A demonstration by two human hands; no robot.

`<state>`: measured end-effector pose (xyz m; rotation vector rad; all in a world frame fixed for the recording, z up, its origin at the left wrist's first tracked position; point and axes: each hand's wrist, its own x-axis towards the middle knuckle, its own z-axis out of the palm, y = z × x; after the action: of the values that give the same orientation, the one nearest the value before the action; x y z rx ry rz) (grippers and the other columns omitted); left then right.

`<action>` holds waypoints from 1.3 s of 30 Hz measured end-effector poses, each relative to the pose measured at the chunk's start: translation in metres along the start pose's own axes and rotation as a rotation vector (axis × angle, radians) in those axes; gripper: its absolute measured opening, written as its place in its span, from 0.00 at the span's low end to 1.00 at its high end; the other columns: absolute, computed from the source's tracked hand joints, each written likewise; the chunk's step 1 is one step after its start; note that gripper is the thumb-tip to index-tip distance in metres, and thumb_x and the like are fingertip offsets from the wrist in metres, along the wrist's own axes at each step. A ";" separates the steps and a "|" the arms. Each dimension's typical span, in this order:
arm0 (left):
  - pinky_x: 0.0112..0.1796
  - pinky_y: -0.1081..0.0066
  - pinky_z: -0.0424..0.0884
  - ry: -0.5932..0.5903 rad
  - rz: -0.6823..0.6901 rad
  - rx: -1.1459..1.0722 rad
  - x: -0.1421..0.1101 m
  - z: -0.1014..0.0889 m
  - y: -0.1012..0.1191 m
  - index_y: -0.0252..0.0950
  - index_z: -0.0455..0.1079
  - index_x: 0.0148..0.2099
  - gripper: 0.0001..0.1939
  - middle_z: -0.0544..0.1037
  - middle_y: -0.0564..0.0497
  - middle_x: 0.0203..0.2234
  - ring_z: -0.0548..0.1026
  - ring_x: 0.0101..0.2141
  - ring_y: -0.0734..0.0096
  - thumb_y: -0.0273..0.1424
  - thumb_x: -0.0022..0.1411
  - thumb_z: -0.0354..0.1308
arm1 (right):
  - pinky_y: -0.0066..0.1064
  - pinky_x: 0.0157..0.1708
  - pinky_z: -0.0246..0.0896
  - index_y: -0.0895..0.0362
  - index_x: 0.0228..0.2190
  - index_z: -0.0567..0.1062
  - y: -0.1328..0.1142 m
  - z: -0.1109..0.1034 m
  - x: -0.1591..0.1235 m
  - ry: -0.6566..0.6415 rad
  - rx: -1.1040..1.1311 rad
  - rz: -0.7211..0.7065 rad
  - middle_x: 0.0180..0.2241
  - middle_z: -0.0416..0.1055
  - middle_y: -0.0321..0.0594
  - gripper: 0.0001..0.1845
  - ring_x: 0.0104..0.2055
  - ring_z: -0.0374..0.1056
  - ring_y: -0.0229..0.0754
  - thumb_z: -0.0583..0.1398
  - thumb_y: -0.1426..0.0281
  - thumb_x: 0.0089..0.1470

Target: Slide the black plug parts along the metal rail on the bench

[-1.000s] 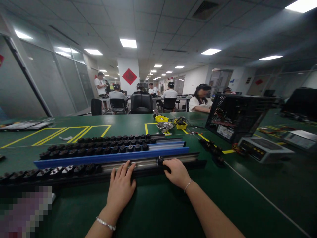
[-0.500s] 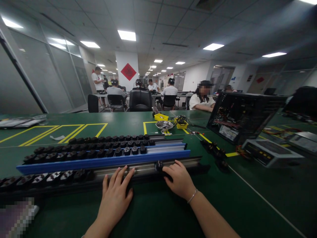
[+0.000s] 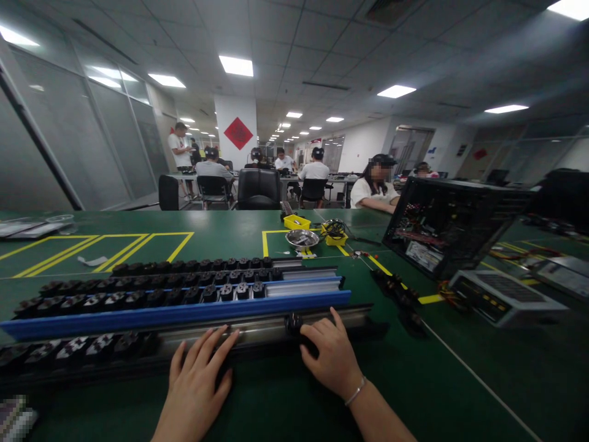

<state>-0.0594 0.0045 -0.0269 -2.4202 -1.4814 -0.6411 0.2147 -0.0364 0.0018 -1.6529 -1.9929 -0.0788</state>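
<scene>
A long dark track rail (image 3: 267, 330) with a metal-coloured channel lies across in front of me. Spread fingers of my left hand (image 3: 197, 374) rest on its near edge. Several black socket modules (image 3: 99, 347) sit in the rail's left part. Further right, one lone black socket module (image 3: 293, 323) is in the channel. My right hand (image 3: 332, 350) has bent fingers against that module's right side, and one finger is raised. How far the fingers wrap around it is partly hidden. Beyond lies a blue rail (image 3: 184, 313), and behind it stand rows of black modules (image 3: 193, 294).
An open computer case (image 3: 446, 239) and a power supply (image 3: 508, 298) stand on the right. Dark loose parts (image 3: 398, 291) lie beside the rail's right end. Farther back are a metal dish (image 3: 301, 238) and yellow bins (image 3: 297, 222). A person (image 3: 375, 184) sits across the table.
The view has shifted slightly, so the rails appear lower and a little left. Both hands keep nearly the same places along the rail; the right fingers stay at the lone module.
</scene>
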 end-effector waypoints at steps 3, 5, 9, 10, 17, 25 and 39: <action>0.57 0.50 0.44 0.008 0.001 0.000 -0.001 0.001 -0.002 0.54 0.56 0.60 0.28 0.68 0.55 0.56 0.62 0.56 0.61 0.31 0.58 0.48 | 0.47 0.61 0.29 0.50 0.34 0.71 0.000 0.002 0.000 0.021 0.018 0.004 0.30 0.70 0.34 0.07 0.38 0.64 0.40 0.57 0.69 0.49; 0.57 0.51 0.44 0.004 0.000 -0.003 -0.001 0.001 -0.002 0.54 0.57 0.60 0.28 0.68 0.55 0.56 0.61 0.57 0.61 0.31 0.58 0.48 | 0.47 0.62 0.29 0.50 0.34 0.71 0.001 0.002 -0.001 0.031 0.018 0.007 0.31 0.70 0.34 0.07 0.38 0.64 0.40 0.57 0.69 0.50; 0.58 0.51 0.44 -0.023 -0.007 -0.015 0.000 0.000 -0.002 0.54 0.57 0.60 0.28 0.67 0.54 0.56 0.61 0.57 0.61 0.31 0.58 0.48 | 0.49 0.61 0.28 0.50 0.34 0.71 0.002 0.001 -0.002 0.041 -0.003 0.023 0.31 0.71 0.34 0.06 0.38 0.64 0.41 0.56 0.68 0.51; 0.57 0.51 0.44 -0.031 -0.012 -0.017 0.000 -0.001 -0.002 0.53 0.56 0.60 0.28 0.67 0.54 0.56 0.60 0.57 0.61 0.31 0.58 0.48 | 0.50 0.61 0.27 0.50 0.33 0.71 0.002 0.001 -0.002 0.045 -0.008 0.028 0.31 0.71 0.34 0.06 0.38 0.64 0.41 0.56 0.68 0.51; 0.57 0.50 0.44 -0.058 0.015 -0.052 0.001 -0.009 -0.001 0.52 0.55 0.61 0.28 0.67 0.53 0.56 0.60 0.57 0.60 0.31 0.58 0.49 | 0.50 0.61 0.30 0.51 0.32 0.73 0.003 -0.001 -0.002 0.128 -0.010 0.029 0.32 0.72 0.35 0.06 0.39 0.64 0.41 0.56 0.68 0.51; 0.57 0.47 0.44 -0.041 0.003 -0.095 0.002 -0.011 0.003 0.50 0.58 0.60 0.26 0.68 0.52 0.55 0.60 0.57 0.59 0.31 0.58 0.49 | 0.44 0.58 0.39 0.54 0.32 0.72 -0.001 0.006 0.000 0.248 -0.011 0.147 0.37 0.72 0.38 0.08 0.43 0.64 0.42 0.57 0.65 0.49; 0.57 0.46 0.43 -0.054 -0.015 -0.142 0.006 -0.014 0.006 0.48 0.61 0.58 0.25 0.70 0.51 0.53 0.61 0.55 0.57 0.31 0.58 0.49 | 0.51 0.59 0.29 0.48 0.45 0.72 -0.031 0.027 0.020 0.286 -0.060 0.492 0.49 0.70 0.39 0.19 0.57 0.56 0.48 0.56 0.59 0.51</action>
<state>-0.0553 0.0006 -0.0112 -2.5534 -1.5253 -0.7125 0.1745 -0.0153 -0.0036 -1.9965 -1.3491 -0.1824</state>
